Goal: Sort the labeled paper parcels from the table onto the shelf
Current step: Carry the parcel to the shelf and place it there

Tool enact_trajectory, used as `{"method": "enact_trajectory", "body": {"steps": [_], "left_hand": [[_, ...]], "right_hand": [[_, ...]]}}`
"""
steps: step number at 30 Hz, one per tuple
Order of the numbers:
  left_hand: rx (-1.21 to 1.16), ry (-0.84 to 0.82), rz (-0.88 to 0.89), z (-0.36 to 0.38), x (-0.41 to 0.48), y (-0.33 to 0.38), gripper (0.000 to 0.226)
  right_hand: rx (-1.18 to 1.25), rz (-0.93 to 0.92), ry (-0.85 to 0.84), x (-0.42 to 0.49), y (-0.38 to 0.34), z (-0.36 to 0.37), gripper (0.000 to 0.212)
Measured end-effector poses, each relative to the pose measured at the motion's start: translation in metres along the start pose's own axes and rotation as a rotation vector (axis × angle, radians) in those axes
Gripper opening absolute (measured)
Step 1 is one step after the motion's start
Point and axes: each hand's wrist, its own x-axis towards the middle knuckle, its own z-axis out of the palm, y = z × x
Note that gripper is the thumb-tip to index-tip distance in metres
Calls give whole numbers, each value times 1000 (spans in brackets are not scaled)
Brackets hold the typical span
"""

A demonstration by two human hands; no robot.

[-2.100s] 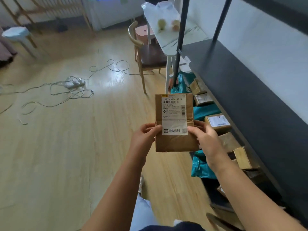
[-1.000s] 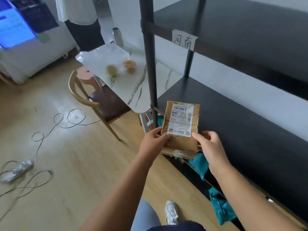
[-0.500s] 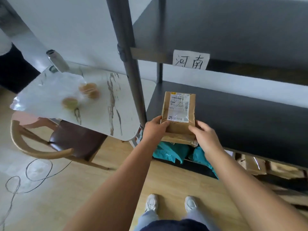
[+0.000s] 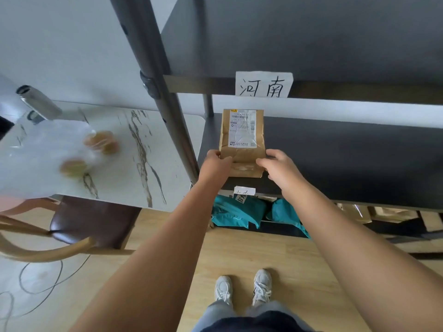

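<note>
A brown paper parcel point(image 4: 242, 140) with a white shipping label lies over the left end of the dark middle shelf board point(image 4: 347, 159), its near edge by the board's front. My left hand point(image 4: 217, 161) grips its near left corner and my right hand point(image 4: 278, 162) its near right corner. A white handwritten sign point(image 4: 263, 84) hangs on the rail of the shelf above the parcel. A smaller white tag point(image 4: 244, 190) sits on the front edge of the middle board.
The shelf's grey post point(image 4: 167, 111) stands just left of the parcel. A marble-top table point(image 4: 134, 159) with a plastic bag of fruit point(image 4: 72, 149) is to the left, a chair point(image 4: 91, 221) under it. Teal parcels point(image 4: 237, 212) and brown boxes fill the bottom shelf.
I have turned from the floor side toward the shelf and carried the parcel forward. It has gone from held upright in the air down onto the middle shelf board.
</note>
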Motion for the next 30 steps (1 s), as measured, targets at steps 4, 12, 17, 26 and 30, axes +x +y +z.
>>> {"method": "enact_trajectory", "body": {"steps": [4, 12, 17, 26, 30], "left_hand": [[67, 10, 103, 4, -8, -4, 27], [344, 142, 434, 44, -34, 14, 57], [451, -29, 635, 100, -56, 22, 55], [598, -377, 720, 243, -142, 43, 56], [591, -417, 730, 322, -201, 57, 52]], "right_hand": [[-10, -4, -8, -2, 1, -3, 58], [20, -14, 156, -13, 29, -37, 39], [92, 50, 329, -36, 79, -82, 32], [-16, 162, 531, -97, 179, -220, 42], [89, 162, 506, -127, 224, -302, 42]]}}
